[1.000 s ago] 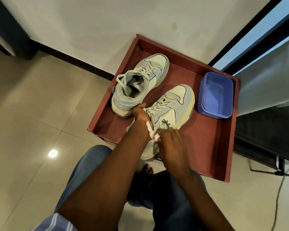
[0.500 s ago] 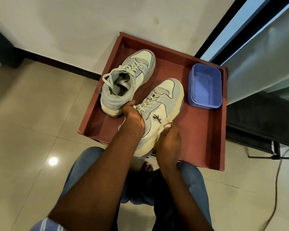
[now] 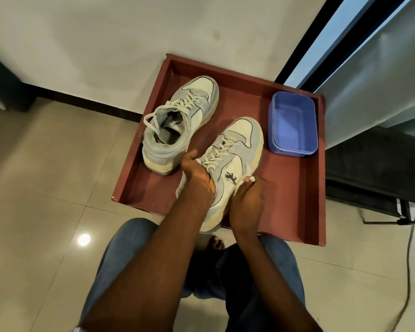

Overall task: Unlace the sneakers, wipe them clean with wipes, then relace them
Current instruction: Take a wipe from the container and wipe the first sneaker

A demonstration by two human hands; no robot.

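Observation:
Two pale grey and cream sneakers with their laces in stand in a red-brown tray (image 3: 297,207). The far sneaker (image 3: 177,121) stands alone at the left. My left hand (image 3: 197,173) grips the near sneaker (image 3: 235,149) at its collar, beside the laces. My right hand (image 3: 247,200) holds a white wipe (image 3: 248,179) pressed against that sneaker's right side, near the sole. Most of the wipe is hidden under my fingers.
A blue plastic tub (image 3: 294,123) sits at the tray's far right. The tray lies on a tiled floor against a white wall. A dark stand and a cable (image 3: 407,271) are at the right. My knees in jeans are just below the tray.
My right hand has slid the wipe from the sneaker's collar down and forward along its right side. My left hand has kept its grip.

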